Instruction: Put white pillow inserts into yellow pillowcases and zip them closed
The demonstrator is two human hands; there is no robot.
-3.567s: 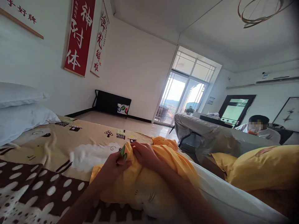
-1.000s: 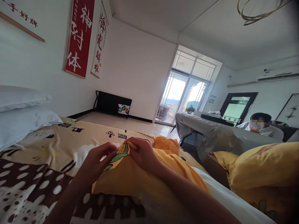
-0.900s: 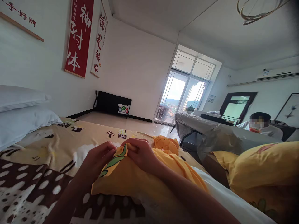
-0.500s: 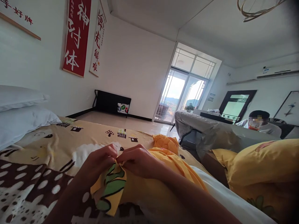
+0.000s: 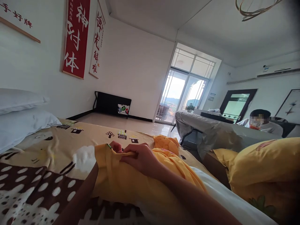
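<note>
A yellow pillowcase (image 5: 117,179) lies across the bed in front of me, its top edge raised between my hands. My right hand (image 5: 142,159) pinches that edge between thumb and fingers. My left hand (image 5: 116,146) is curled at the same edge, mostly hidden behind the raised cloth, with the forearm passing behind it. A small bit of green print shows at the edge beside the left fingers. White fabric (image 5: 220,187) lies by my right forearm, next to the yellow folds. Beyond the right hand is a bunched yellow cloth (image 5: 166,143).
White pillows (image 5: 25,126) are stacked at the left on a patterned bedspread (image 5: 89,128). A plump yellow pillow (image 5: 264,162) sits at the right. Farther off, a person (image 5: 264,125) sits behind a plastic-covered table (image 5: 189,120). A black folded frame (image 5: 112,103) stands by the wall.
The pillowcase's left edge has flipped up and over, so its plain yellow side now faces me instead of the green print. My left hand has gone behind the cloth; the right hand has moved slightly.
</note>
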